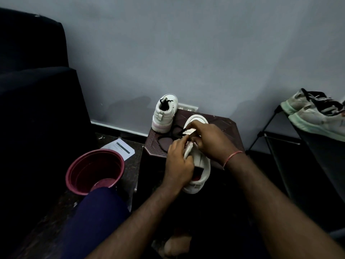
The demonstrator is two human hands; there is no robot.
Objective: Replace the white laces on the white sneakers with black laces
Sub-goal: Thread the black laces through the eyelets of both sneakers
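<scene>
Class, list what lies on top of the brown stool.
On the stool: a standing sneaker, a black lace, and a second sneaker held by the left hand and right hand, which cover its eyelets.

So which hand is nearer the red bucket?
Left. The left hand grips the sneaker on the side facing the bucket; the right hand holds the sneaker farther back and right, beyond the left.

One head-worn camera looks forward and down, close over a stool point(224, 126) by the wall point(186, 53).
</scene>
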